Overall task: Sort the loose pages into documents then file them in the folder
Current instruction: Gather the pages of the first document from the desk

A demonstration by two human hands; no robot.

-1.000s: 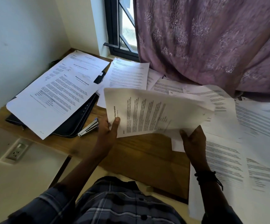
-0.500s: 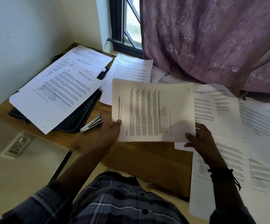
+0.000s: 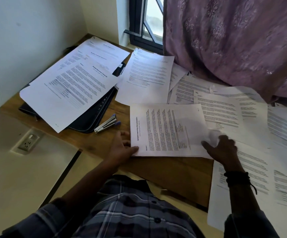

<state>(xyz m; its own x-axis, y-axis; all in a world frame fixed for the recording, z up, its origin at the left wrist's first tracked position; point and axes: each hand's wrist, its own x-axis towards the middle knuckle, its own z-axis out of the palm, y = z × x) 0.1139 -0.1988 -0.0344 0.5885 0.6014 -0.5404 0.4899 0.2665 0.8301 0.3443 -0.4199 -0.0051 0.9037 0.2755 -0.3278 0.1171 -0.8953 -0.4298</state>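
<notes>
A printed page titled "Sample Internship Documentation" (image 3: 166, 129) lies low over the wooden desk (image 3: 172, 170) in front of me. My left hand (image 3: 123, 148) holds its lower left corner, thumb on top. My right hand (image 3: 223, 149) is blurred and grips the curled right corner of that page. Several loose printed pages (image 3: 225, 107) are spread across the right half of the desk. A black zip folder (image 3: 89, 117) lies at the left, mostly covered by two large pages (image 3: 74, 83).
A blue and silver stapler (image 3: 107, 123) lies beside the folder, close to my left hand. A purple curtain (image 3: 233, 43) hangs over the far right pages. A wall socket (image 3: 28, 140) sits at the left, a window (image 3: 149, 19) at the back.
The page I held up in both hands has come down flat toward the desk. My right hand shifted to its right corner and is moving.
</notes>
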